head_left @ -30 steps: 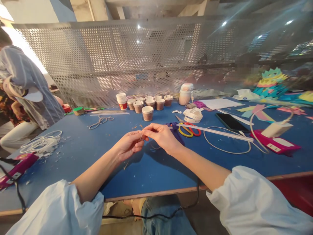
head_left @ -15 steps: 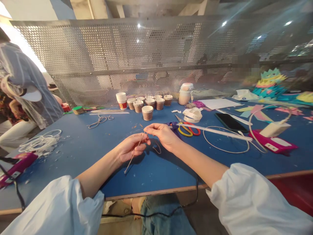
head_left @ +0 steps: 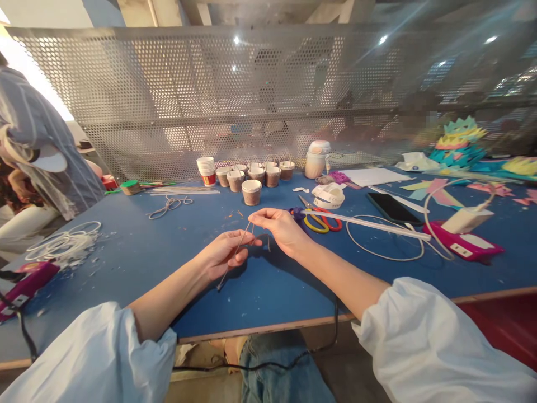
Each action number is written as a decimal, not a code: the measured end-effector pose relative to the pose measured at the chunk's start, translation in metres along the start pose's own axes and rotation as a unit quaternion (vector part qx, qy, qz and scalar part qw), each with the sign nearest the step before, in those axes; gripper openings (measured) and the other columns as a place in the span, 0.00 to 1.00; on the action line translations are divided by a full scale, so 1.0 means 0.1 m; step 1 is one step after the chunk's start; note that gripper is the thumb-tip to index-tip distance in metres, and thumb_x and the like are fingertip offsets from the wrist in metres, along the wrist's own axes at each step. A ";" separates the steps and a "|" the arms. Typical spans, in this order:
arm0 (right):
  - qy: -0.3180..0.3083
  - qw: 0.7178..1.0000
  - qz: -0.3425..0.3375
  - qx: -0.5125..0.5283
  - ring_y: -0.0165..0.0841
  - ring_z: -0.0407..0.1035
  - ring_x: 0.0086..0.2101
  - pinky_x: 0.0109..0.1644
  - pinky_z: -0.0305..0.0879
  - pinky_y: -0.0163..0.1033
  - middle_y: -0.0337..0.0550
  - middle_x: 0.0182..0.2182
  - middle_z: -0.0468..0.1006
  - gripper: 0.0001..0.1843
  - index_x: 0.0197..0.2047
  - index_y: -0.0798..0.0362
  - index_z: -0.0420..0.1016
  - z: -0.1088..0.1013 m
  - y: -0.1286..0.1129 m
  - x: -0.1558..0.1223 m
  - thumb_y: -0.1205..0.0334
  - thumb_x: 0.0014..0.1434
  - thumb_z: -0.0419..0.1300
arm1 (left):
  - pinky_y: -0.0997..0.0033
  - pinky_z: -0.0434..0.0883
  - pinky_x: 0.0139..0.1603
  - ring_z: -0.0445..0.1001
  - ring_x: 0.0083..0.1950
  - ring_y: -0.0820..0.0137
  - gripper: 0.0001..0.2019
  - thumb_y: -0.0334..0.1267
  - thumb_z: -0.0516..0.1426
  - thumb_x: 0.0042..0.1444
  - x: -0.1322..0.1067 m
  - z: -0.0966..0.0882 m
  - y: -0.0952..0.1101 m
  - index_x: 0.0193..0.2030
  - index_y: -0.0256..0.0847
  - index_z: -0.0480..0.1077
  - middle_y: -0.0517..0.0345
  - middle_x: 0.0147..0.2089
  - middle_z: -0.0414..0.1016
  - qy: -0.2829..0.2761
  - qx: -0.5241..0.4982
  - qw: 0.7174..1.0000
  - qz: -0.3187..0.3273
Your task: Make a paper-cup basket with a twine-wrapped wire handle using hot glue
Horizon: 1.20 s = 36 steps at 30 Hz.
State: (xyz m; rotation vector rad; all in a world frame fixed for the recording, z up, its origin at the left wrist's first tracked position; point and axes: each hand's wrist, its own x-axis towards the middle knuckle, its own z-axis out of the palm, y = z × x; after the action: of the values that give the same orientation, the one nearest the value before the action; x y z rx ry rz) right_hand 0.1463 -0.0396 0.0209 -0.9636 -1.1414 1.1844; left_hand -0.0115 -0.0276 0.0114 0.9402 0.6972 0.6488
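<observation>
A thin brown string (head_left: 230, 267) runs between my hands over the blue table (head_left: 268, 305). My left hand (head_left: 226, 253) is closed on it, with one end hanging below the fingers toward the table. Thumb and fingertips of my right hand (head_left: 277, 226) pinch the string a little higher, where it forms a narrow loop. A short loose end hangs under the right hand. Just beyond my hands stands a small twine-wrapped cup (head_left: 251, 193). Yellow- and red-handled scissors (head_left: 316, 221) lie to the right, beside a glue gun with a long glue stick (head_left: 369, 223).
Several wrapped cups (head_left: 255, 172) and stacked paper cups (head_left: 206, 170) stand at the back. A ribbon roll (head_left: 328, 196), phone (head_left: 393, 208), magenta power strip (head_left: 464, 243) and white cable (head_left: 386, 256) lie right. Coiled cord (head_left: 62, 240) lies left, near another person (head_left: 46, 134).
My right hand has lifted slightly, drawing the string up into a visible narrow loop above my left fingers. The loose end under my right hand has shortened. The view has shifted slightly.
</observation>
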 end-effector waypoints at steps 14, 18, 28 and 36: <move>0.014 1.000 -0.010 -0.024 0.29 0.66 0.32 0.43 0.59 0.38 0.37 0.26 0.77 0.07 0.25 0.52 0.79 -0.02 0.03 0.02 0.59 0.40 0.69 | 0.85 0.49 0.11 0.55 0.14 0.83 0.05 0.24 0.53 0.48 -0.03 0.03 -0.01 0.30 0.34 0.67 0.61 0.23 0.66 0.012 -0.005 1.000 0.006; 0.012 0.999 -0.009 -0.029 0.30 0.66 0.32 0.44 0.59 0.38 0.37 0.26 0.78 0.08 0.25 0.52 0.79 -0.02 0.03 0.01 0.58 0.40 0.69 | 0.85 0.49 0.11 0.53 0.13 0.83 0.05 0.26 0.52 0.50 -0.05 0.05 -0.01 0.31 0.34 0.68 0.63 0.21 0.62 0.024 -0.017 1.000 -0.009; 0.024 0.999 -0.011 -0.033 0.29 0.64 0.31 0.41 0.59 0.37 0.37 0.26 0.77 0.08 0.25 0.52 0.79 -0.02 0.02 0.01 0.58 0.40 0.68 | 0.83 0.50 0.12 0.53 0.15 0.83 0.10 0.30 0.49 0.53 -0.11 0.08 0.02 0.31 0.30 0.71 0.60 0.24 0.61 0.040 -0.032 0.999 -0.006; 0.059 0.998 -0.015 -0.020 0.28 0.61 0.28 0.36 0.57 0.36 0.36 0.23 0.74 0.09 0.25 0.53 0.78 -0.06 -0.02 0.04 0.57 0.40 0.69 | 0.82 0.49 0.15 0.55 0.17 0.85 0.07 0.33 0.58 0.50 -0.14 0.10 -0.01 0.33 0.30 0.73 0.59 0.27 0.65 0.042 0.054 0.995 0.068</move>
State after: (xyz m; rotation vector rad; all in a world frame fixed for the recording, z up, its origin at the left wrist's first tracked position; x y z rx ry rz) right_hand 0.1530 -0.0362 0.0220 -1.0289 -1.0854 1.0697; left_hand -0.0120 -0.0440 0.0181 1.0710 0.7533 0.7805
